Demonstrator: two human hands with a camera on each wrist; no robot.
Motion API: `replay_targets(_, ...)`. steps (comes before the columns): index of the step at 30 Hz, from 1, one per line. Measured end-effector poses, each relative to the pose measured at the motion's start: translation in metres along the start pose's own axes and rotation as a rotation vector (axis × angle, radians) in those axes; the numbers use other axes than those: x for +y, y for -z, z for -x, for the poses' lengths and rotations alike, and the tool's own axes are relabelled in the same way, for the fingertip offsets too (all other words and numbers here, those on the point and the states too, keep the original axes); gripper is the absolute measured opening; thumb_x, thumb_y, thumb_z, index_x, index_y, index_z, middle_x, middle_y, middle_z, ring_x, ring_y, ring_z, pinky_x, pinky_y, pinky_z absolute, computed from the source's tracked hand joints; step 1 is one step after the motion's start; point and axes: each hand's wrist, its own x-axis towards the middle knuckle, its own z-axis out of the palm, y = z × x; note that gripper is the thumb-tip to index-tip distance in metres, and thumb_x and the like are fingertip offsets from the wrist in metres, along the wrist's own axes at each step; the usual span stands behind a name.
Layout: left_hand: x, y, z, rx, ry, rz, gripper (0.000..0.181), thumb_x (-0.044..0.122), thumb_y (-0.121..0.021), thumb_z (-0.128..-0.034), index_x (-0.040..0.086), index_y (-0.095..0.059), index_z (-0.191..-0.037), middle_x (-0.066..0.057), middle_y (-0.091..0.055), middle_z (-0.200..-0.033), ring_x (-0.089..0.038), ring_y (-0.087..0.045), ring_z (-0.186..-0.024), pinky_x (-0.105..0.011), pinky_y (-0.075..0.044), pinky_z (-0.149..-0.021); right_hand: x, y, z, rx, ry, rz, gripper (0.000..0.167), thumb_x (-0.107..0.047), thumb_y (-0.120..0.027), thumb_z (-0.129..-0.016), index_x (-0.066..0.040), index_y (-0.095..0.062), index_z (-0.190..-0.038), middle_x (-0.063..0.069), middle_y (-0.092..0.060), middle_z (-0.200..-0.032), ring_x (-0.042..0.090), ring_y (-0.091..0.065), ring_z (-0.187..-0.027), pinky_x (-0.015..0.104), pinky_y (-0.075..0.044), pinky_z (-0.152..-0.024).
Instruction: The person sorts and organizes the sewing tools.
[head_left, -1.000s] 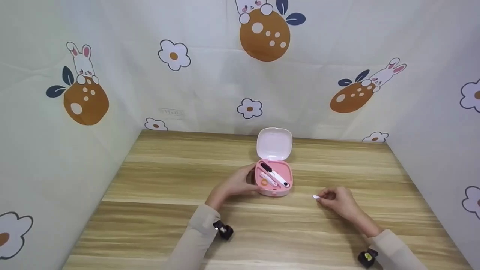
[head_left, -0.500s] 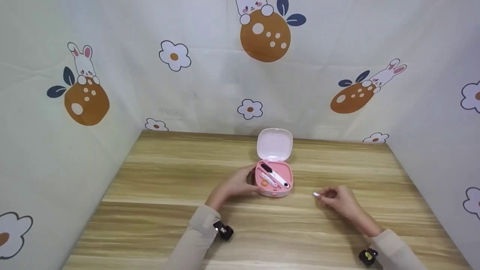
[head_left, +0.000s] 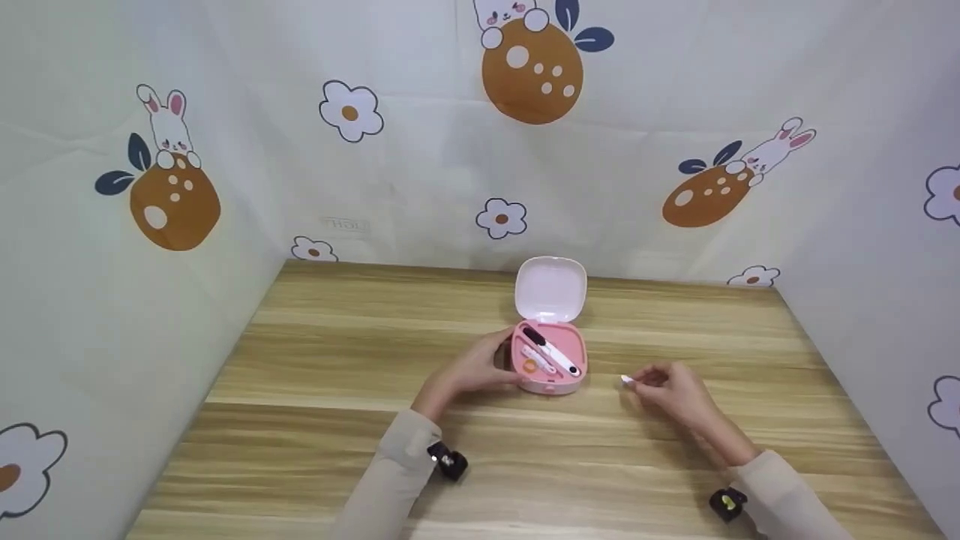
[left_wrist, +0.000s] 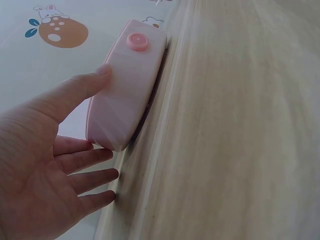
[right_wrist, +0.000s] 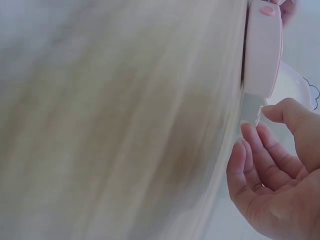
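A small square box (head_left: pixel 576 343), pink inside with a pale pink front, sits on the table with its pale lid (head_left: pixel 551 289) raised. My left hand (head_left: pixel 476 365) holds the box at its left side. In the left wrist view, the thumb (left_wrist: pixel 82 90) lies on the front face and the fingertips are at the side. Inside the box lie a white-handled tool (head_left: pixel 553 355) with a dark head, a small pale pink printed piece (head_left: pixel 537 359) and an orange ring (head_left: pixel 530 366). Right of the box, my right hand (head_left: pixel 675 394) pinches a small white piece (head_left: pixel 626 380) between thumb and fingertips; its kind is unclear.
The wood-grain table (head_left: pixel 337 345) spreads out on both sides of the box. Behind and beside the table hang pale cloth walls (head_left: pixel 420 165) printed with rabbits, oranges and flowers. Each sleeve carries a small black camera near the wrist.
My right hand has shifted slightly forward and to the left with the white piece, toward the box. The left hand and the box have stayed in place.
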Motion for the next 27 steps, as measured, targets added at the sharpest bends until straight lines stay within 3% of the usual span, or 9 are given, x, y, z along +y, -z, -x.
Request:
replay_targets(15,0.000,0.000,0.000,-0.012,0.022,0.015,0.093,0.021,-0.084,-0.0857,0.004,-0.036,-0.163,-0.017,-0.049,-0.161,-0.029,-0.045,-0.150,-0.042,-0.030,-0.129,-0.017,0.003,-0.013,-0.020,0.062,-0.003,0.010,0.004,-0.078,-0.087,0.011,-0.075,-0.094,0.020,-0.077,-0.088,0.015,-0.068,-0.077,0.017,-0.057,-0.069)
replay_targets(27,0.001,0.000,0.002,-0.002,0.025,-0.009,0.094,0.022,-0.085,-0.0845,0.004,-0.037,-0.163,-0.017,-0.052,-0.159,-0.029,-0.047,-0.148,-0.042,-0.033,-0.128,-0.027,0.001,-0.026,0.016,0.099,0.025,0.006,0.006,-0.077,-0.085,0.008,-0.076,-0.090,0.018,-0.077,-0.086,0.013,-0.068,-0.074,0.016,-0.056,-0.068)
